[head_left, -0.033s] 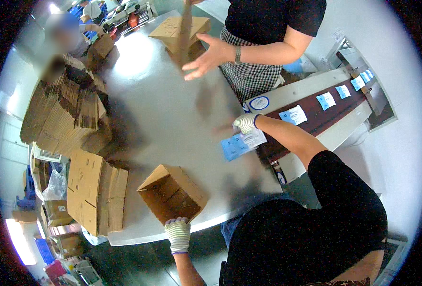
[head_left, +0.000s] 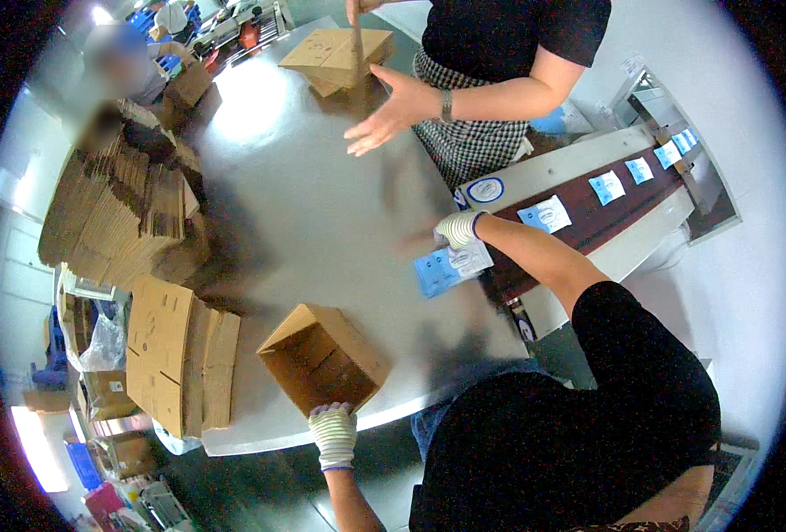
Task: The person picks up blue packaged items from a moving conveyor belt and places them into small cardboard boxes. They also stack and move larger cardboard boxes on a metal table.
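— In the head view, where is the left hand (head_left: 333, 437)?
— It is at the near edge of the table (head_left: 278, 230), with the gloved fingers bent over the near rim of an open cardboard box (head_left: 322, 355). It holds the box there, though the thumb is hidden. The opening of the box faces toward the person.
— And the right hand (head_left: 458, 230)?
— It is well apart from the left one, farther forward and to the right. It is on the blue-and-white packets (head_left: 437, 273), which overlap at the near end of the conveyor belt (head_left: 579, 213). The fingertips are blurred, so I cannot tell whether they are closed on a packet.
— So the packets are not near the box?
— No, bare table lies between them. More packets lie in a row on the belt, beyond the right forearm.
— What is around?
— To the left of the box stand folded cartons (head_left: 167, 346), and a co-worker (head_left: 499, 35) stands across the table.
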Tool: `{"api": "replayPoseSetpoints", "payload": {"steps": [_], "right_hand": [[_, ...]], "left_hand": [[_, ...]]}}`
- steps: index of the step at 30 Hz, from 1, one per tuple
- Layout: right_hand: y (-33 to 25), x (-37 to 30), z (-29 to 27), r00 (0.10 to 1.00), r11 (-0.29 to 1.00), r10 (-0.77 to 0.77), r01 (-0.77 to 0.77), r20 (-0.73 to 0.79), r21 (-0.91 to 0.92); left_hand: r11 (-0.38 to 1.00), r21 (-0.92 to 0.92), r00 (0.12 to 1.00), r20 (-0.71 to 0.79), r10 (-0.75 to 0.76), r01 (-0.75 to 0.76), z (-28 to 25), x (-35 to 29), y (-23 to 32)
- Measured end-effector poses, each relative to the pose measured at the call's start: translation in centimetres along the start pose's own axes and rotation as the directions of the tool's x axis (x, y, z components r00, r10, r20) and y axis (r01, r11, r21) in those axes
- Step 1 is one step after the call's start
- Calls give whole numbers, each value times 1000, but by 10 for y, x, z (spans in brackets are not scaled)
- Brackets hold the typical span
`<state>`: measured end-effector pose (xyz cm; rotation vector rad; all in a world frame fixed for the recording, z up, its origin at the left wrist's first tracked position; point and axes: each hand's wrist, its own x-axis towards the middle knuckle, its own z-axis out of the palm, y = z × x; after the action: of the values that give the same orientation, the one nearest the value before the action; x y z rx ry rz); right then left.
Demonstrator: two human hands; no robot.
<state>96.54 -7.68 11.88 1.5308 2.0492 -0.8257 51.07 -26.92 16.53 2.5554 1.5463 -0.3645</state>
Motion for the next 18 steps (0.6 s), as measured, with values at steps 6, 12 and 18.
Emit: {"api": "replayPoseSetpoints", "payload": {"steps": [6,12,18], "right_hand": [[15,58,77,960,967,210,-232,186,105],[-129,-43,75,978,975,197,-203,-72,-87],[-188,-78,200,824,939,269,-110,-499,324]], "left_hand": [[996,-31,996,-31,78,-79,16,6,-13],[987,-53,982,-118,148,-155,10,-1,-24],[966,-37,956,-155,248,-257,9,5,-18]]}}
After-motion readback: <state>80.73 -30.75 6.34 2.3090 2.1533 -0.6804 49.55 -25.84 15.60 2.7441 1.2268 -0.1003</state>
